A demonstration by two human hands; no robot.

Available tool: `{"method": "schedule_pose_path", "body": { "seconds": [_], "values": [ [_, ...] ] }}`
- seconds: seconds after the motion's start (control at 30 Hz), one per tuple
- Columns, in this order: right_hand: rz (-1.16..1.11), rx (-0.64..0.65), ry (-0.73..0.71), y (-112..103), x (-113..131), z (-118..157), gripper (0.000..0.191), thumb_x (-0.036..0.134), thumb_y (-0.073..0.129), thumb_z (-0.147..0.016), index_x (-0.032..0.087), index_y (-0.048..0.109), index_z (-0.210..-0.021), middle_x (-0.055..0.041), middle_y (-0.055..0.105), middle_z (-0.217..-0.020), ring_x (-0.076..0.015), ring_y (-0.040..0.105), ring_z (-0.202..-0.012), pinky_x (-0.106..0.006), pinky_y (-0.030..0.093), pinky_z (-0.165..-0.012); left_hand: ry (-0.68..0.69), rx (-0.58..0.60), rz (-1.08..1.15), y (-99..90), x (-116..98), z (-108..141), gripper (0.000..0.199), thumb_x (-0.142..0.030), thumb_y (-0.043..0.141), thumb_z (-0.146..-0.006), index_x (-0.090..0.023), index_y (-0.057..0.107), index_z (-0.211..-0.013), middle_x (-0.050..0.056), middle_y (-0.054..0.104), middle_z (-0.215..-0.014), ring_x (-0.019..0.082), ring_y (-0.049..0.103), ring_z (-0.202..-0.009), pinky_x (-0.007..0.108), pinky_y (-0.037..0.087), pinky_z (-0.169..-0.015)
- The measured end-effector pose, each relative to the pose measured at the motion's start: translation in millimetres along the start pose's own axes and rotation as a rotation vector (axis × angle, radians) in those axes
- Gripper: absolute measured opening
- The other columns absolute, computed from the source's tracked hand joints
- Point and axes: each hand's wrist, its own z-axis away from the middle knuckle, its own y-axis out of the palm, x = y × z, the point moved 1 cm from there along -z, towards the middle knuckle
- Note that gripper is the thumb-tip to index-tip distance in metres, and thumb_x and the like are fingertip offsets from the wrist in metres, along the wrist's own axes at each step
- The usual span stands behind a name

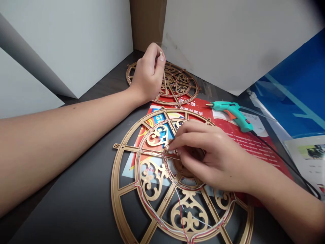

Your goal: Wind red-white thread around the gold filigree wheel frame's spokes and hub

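Left hand [148, 73]: my fingers pinched a thin stick [164, 79] beyond the gold wheel [115, 176].
Right hand [205, 152]: my fingers pinched wire [152, 153] on the wheel.
Glue gun [231, 113]: lay right of the wheel.

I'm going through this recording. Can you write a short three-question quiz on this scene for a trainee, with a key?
1. Which hand holds the thin tan rod above the smaller gold fretwork wheel?

2. True or false: the teal hot glue gun lies on the red printed sheet.

3. Fill in the blank: the right hand works near the hub of the larger gold fretwork wheel, whose rim carries wires of red and ____.

Key:
1. Left hand
2. True
3. White
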Motion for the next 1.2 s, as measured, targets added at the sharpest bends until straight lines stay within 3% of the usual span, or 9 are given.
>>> {"method": "schedule_pose_path", "body": {
  "seconds": [0.2,0.47,0.67,1.2],
  "values": [
    [0.105,-0.065,-0.044,2,-6,0,0.036,-0.001,0.055,-0.093,0.009,0.088,-0.103,-0.0109,0.078,-0.098,-0.0223,0.068,-0.092,-0.038,0.054,-0.083,-0.032,0.008,-0.022,0.3,-8,1,0.022,-0.031,0.046,-0.112,-0.031,0.046,-0.09,0.002,0.052,-0.079,0.023,0.058,-0.076,0.041,0.042,-0.066],
    [0.125,-0.048,-0.006,7,-8,0,0.036,0.001,0.056,-0.092,0.012,0.086,-0.106,-0.011,0.08,-0.108,-0.0247,0.07,-0.1,-0.041,0.056,-0.09,-0.054,0.016,-0.04,0.3,-7,0,0.021,-0.032,0.046,-0.111,-0.032,0.045,-0.09,0.002,0.05,-0.078,0.024,0.055,-0.072,0.041,0.04,-0.061],
    [0.107,-0.043,-0.004,9,-11,2,0.033,0.0,0.056,-0.092,0.012,0.084,-0.106,-0.0106,0.079,-0.108,-0.0225,0.071,-0.103,-0.036,0.057,-0.093,-0.038,0.018,-0.039,0.8,-4,0,0.02,-0.033,0.046,-0.111,-0.032,0.045,-0.091,0.002,0.05,-0.078,0.024,0.056,-0.073,0.041,0.04,-0.062],
    [0.099,-0.066,-0.062,10,-13,0,0.035,-0.001,0.055,-0.091,0.01,0.086,-0.104,-0.0125,0.079,-0.105,-0.0224,0.07,-0.097,-0.036,0.058,-0.089,0.047,0.015,-0.036,1.3,10,0,0.023,-0.04,0.047,-0.116,-0.029,0.049,-0.096,0.001,0.051,-0.081,0.018,0.055,-0.069,0.037,0.04,-0.061]
  ]
}}
